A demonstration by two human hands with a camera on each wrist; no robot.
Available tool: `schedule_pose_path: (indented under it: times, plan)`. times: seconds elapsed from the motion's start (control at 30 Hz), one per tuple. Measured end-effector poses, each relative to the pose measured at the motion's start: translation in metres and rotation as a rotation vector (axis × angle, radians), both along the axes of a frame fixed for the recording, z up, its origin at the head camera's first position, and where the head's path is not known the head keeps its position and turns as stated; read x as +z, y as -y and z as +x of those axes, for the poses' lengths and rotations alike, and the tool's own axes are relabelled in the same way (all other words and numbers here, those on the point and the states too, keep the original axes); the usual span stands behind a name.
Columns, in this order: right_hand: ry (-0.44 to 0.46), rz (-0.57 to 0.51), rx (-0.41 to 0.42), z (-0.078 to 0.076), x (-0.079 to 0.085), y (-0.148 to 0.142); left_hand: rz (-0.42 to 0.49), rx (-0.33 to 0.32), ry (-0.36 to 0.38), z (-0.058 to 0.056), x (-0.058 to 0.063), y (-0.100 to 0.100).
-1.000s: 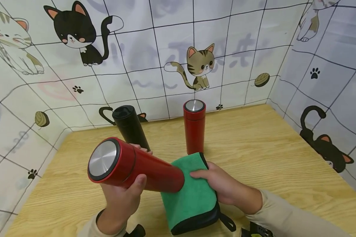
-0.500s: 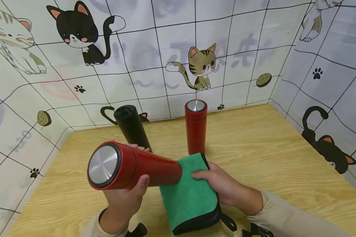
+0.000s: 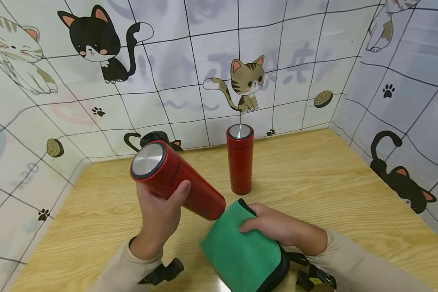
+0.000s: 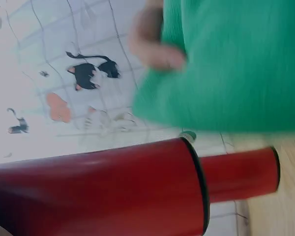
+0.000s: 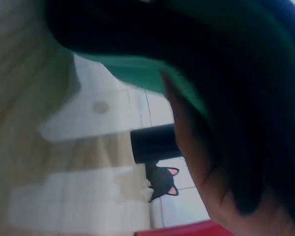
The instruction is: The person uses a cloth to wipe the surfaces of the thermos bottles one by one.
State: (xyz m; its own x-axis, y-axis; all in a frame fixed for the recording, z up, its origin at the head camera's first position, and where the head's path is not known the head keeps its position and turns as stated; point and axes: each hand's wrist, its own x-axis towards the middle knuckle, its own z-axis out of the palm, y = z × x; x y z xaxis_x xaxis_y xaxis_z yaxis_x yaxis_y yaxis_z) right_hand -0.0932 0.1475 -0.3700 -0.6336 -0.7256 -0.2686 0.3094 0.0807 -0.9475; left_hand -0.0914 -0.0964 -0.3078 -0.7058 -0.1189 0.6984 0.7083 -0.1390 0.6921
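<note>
From afar I see a silvery-topped red cylindrical flask (image 3: 240, 168) upright on a pale wood-grain table (image 3: 306, 174), a black cylindrical bottle (image 3: 155, 136) (mostly hidden in my head view), and a white, black-gridded wall covering (image 3: 303, 26) with printed cartoon cats (image 3: 248, 81).

The left hand (image 3: 158, 215) grips a tilted red bottle (image 3: 180, 170), its silver end raised and its lower end close to a green cloth (image 3: 246, 253) with black edging, pinched in the right hand (image 3: 271, 223); contact there is unclear. Beyond, a second red bottle (image 3: 239, 166) stands upright on the wooden table (image 3: 314, 174), and a black bottle (image 3: 155, 136) shows only its top behind the tilted one
</note>
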Motion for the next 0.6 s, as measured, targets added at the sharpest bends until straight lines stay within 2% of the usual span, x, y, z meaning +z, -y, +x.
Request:
schedule_pose_path:
  times: [0.13,0.27,0.47,0.6]
  plan:
    - [-0.083,0.029,0.165,0.000,0.004,-0.004,-0.138,0.042,0.136,-0.022,-0.005,-0.006]
    - [-0.159,-0.001,0.292,0.003,0.009,-0.003,-0.263,0.072,0.252,-0.041,-0.021,-0.013]
    - [-0.203,-0.021,0.337,0.010,0.015,-0.001,-0.316,0.115,0.344,-0.065,-0.047,-0.020]
    - [-0.208,-0.032,0.345,0.014,0.017,-0.003,-0.311,0.137,0.374,-0.078,-0.053,-0.026]
